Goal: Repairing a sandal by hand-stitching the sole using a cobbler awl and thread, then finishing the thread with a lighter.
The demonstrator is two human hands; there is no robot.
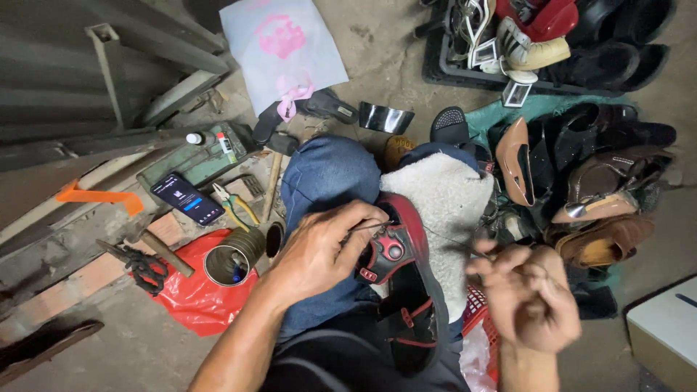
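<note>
Head view. A black-and-red sandal lies sole-down across the person's lap, over a white fleece pad that rests on the right knee; the pad seems to cushion the work and keep it level. The left hand is closed in a pinch on a thin awl, whose tip meets the sandal's red strap near its upper end, so the hand both steadies the sandal and drives the tool. The right hand, blurred, is curled narrow to the right of the sandal, apparently around a fine thread that runs taut from the strap; the blur hides the grip itself.

Tools lie on the person's left: a tin can on its side on a red bag, pliers, a hammer, scissors and a lit phone, beside a green box.

At top centre lies a white sheet, rectangular, with a pink blot. Shoes crowd the right on a teal cloth, more in a black crate above. A pale box sits at lower right.
</note>
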